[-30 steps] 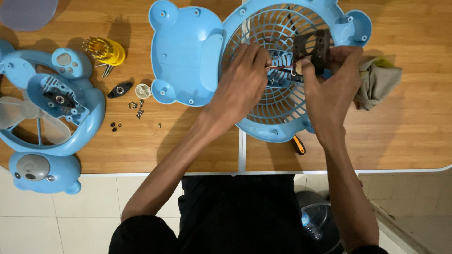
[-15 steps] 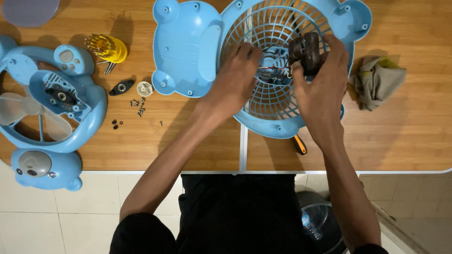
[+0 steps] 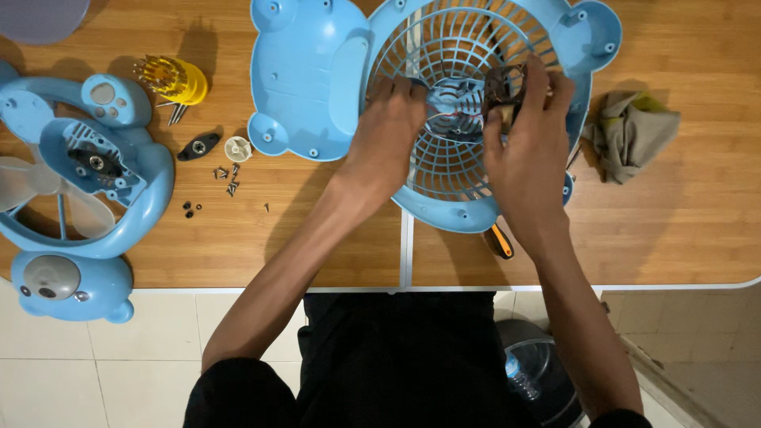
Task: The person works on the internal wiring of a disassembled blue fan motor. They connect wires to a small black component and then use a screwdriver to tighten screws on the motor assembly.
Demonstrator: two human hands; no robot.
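Both hands are in the middle of a light blue fan grille [image 3: 468, 170] that lies flat on the wooden table [image 3: 697, 230], with bear-style ears at its corners. The left hand [image 3: 388, 135] rests palm down on the grille, fingers curled toward the centre hub [image 3: 452, 107]; I can't really tell from up here if it's pinching anything or just steadying the hub. The right hand [image 3: 527, 154] is closed around a small dark motor [image 3: 501, 87], thumb and fingers wrapped on it, holding it just right of the hub and right above the grille ribs.

Just left of the grille sits a matching blue back cover [image 3: 305, 75], touching or slightly overlapping its edge. An orange-handled screwdriver [image 3: 501, 242] pokes out from under the grille's near edge, beside the right wrist. Off to the right there's a crumpled grey-green rag [image 3: 630, 131].

On the far left is the rest of the fan: a blue ring frame [image 3: 87, 190] with translucent blades and its bear-shaped base [image 3: 67, 285] hanging over the table edge. Between that and the cover lie a yellow screwdriver bit holder [image 3: 170, 79], a small black part [image 3: 198, 146], a white cap [image 3: 237, 147] and a scatter of loose screws [image 3: 226, 178].
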